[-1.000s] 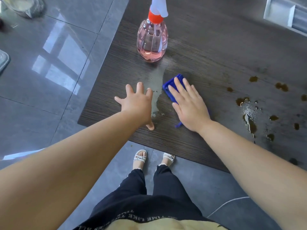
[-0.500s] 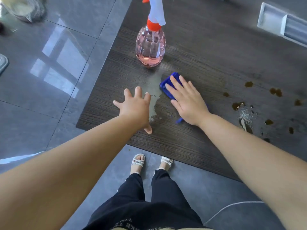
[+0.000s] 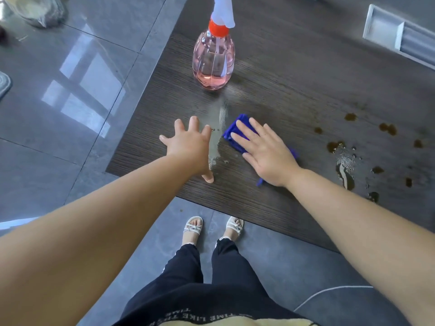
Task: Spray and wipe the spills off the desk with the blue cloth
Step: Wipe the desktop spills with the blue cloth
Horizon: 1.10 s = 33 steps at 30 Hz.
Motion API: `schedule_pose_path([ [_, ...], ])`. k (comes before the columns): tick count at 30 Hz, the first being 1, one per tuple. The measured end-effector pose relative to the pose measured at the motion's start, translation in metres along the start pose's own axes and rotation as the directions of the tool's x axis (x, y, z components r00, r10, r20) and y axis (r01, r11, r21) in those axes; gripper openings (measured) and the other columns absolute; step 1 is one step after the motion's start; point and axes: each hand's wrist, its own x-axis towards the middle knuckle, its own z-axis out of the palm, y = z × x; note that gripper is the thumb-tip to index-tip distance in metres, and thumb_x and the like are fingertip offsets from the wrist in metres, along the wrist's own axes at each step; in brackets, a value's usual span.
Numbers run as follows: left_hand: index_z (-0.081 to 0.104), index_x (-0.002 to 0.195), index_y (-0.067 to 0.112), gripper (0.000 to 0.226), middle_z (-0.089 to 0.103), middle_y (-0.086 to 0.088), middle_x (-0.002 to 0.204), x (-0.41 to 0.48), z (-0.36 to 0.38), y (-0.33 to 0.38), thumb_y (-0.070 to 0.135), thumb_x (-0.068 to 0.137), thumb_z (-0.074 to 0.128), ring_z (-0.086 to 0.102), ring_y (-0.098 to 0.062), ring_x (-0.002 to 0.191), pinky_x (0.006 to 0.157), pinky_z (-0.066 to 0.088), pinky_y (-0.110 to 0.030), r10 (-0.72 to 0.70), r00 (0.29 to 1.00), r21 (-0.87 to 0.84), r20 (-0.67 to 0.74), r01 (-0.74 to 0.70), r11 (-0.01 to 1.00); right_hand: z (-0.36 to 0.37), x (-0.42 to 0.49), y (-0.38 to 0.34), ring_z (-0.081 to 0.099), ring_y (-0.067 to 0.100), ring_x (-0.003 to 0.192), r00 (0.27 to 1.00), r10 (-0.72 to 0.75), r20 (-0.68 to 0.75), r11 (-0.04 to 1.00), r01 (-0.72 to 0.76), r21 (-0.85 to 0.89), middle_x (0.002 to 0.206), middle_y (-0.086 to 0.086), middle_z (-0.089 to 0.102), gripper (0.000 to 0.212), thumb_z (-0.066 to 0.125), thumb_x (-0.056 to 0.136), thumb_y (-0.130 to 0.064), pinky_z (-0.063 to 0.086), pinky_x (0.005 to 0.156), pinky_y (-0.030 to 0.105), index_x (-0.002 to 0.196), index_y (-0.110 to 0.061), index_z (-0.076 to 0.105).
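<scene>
Wiping near the pink plastic spray bottle (image 3: 213, 60), I press the folded blue cloth (image 3: 236, 129) under my flat right hand (image 3: 267, 155), left hand (image 3: 188, 147) spread; brown spills (image 3: 344, 175) right of the bottle await.

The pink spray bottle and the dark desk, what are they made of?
The pink spray bottle looks like clear, glossy plastic: you can see through it. The dark desk looks like matte wood-grain laminate or veneer, going by its fine lines.

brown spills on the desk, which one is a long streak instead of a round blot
The streak just below the pale speckled patch, right of the right hand. It is long and narrow; the others are small roundish blots.
</scene>
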Motion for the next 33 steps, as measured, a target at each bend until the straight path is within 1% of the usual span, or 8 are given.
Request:
schedule_pose_path([
  [3,0.014,0.148,0.024,0.125,0.011,-0.007,0.151,-0.001,0.001,-0.001,0.054,0.050,0.086,0.010,-0.039,0.138,0.100,0.029,-0.069,0.000,1.000,-0.005,-0.017,0.000,1.000,-0.003,0.006,0.021,0.012,0.029,0.145,0.977,0.211,-0.028,0.977,-0.211,0.001,0.158,0.002,0.015,0.050,0.032,0.100,-0.029,0.015,0.116,0.050,0.148,-0.022,0.026],
  [7,0.011,0.150,0.026,0.125,0.007,-0.005,0.153,-0.002,0.005,-0.003,0.053,0.053,0.085,0.004,-0.038,0.141,0.104,0.023,-0.069,-0.001,1.000,-0.052,-0.030,-0.001,0.999,-0.008,0.048,-0.013,0.002,0.029,0.146,0.813,0.576,-0.085,0.817,-0.568,0.103,0.160,0.002,0.002,0.053,0.027,0.102,-0.034,0.007,0.117,0.045,0.151,-0.022,0.012],
  [13,0.023,0.147,0.023,0.088,0.007,-0.007,0.156,-0.009,0.014,-0.010,0.028,0.075,0.073,0.000,-0.035,0.143,0.113,0.010,-0.062,-0.013,0.995,-0.207,-0.098,-0.008,0.978,0.025,-0.037,-0.067,0.024,0.033,0.142,0.978,0.191,-0.085,0.981,-0.192,-0.015,0.155,0.006,0.026,0.052,0.031,0.096,-0.032,0.022,0.113,0.047,0.146,-0.019,0.031],
  [17,0.041,0.136,0.019,0.058,0.025,-0.005,0.147,-0.020,0.023,-0.003,0.016,0.081,0.058,0.017,-0.029,0.136,0.107,0.028,-0.042,0.021,0.977,-0.261,-0.213,-0.077,0.962,0.030,-0.056,-0.052,0.027,0.032,0.141,0.930,0.347,-0.122,0.937,-0.350,0.003,0.154,0.005,0.028,0.051,0.027,0.097,-0.033,0.027,0.112,0.049,0.145,-0.020,0.034],
  [21,0.040,0.137,0.021,0.055,0.029,-0.002,0.144,-0.029,0.031,0.020,0.012,0.084,0.050,0.020,-0.026,0.134,0.097,0.036,-0.036,0.036,0.967,-0.296,-0.251,-0.112,0.949,0.028,-0.017,-0.084,0.005,0.029,0.146,0.741,0.659,-0.130,0.752,-0.639,0.164,0.160,0.002,0.006,0.053,0.026,0.101,-0.034,0.006,0.117,0.044,0.151,-0.022,0.014],
  [25,0.042,0.137,0.021,0.050,0.033,-0.004,0.143,-0.034,0.039,0.036,0.015,0.087,0.046,0.022,-0.027,0.133,0.099,0.035,-0.035,0.072,0.952,-0.290,-0.298,-0.162,0.943,0.042,-0.057,-0.101,0.024,0.031,0.142,0.903,0.406,-0.139,0.914,-0.404,0.049,0.155,0.005,0.026,0.053,0.022,0.096,-0.034,0.022,0.114,0.046,0.146,-0.019,0.033],
  [28,0.038,0.141,0.021,0.055,0.031,-0.003,0.145,-0.038,0.046,0.052,0.016,0.086,0.049,0.021,-0.027,0.135,0.103,0.032,-0.036,0.178,0.944,-0.236,-0.279,-0.247,0.940,0.054,-0.110,-0.078,0.030,0.032,0.139,0.928,0.348,-0.132,0.934,-0.355,-0.032,0.153,0.006,0.031,0.051,0.026,0.096,-0.033,0.027,0.111,0.047,0.144,-0.018,0.036],
  [33,0.036,0.141,0.022,0.058,0.025,-0.004,0.149,-0.038,0.055,0.073,0.018,0.085,0.052,0.014,-0.027,0.139,0.112,0.018,-0.039,0.238,0.933,-0.156,-0.269,-0.287,0.945,0.048,-0.085,-0.071,0.013,0.034,0.145,0.581,0.798,-0.159,0.602,-0.762,0.238,0.158,0.006,0.016,0.052,0.034,0.100,-0.032,0.013,0.115,0.050,0.149,-0.020,0.024],
])
